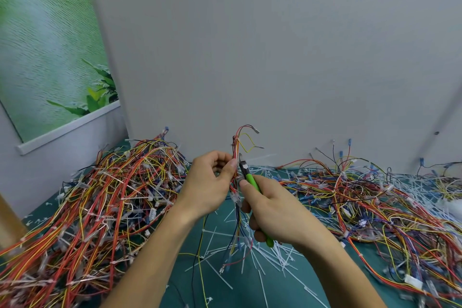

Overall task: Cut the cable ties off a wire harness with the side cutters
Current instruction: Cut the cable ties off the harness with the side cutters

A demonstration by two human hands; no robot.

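Observation:
My left hand pinches a wire harness of red, yellow and blue wires and holds it upright above the table. Its loose ends hang down to the table below my hands. My right hand grips the green-handled side cutters. Their dark jaws point up and sit right against the harness, just beside my left thumb. A white connector on the harness shows between my two hands.
A big heap of tied harnesses fills the left of the green table. Another heap of wires spreads over the right. Several cut white cable ties lie scattered in the middle. A grey wall stands right behind.

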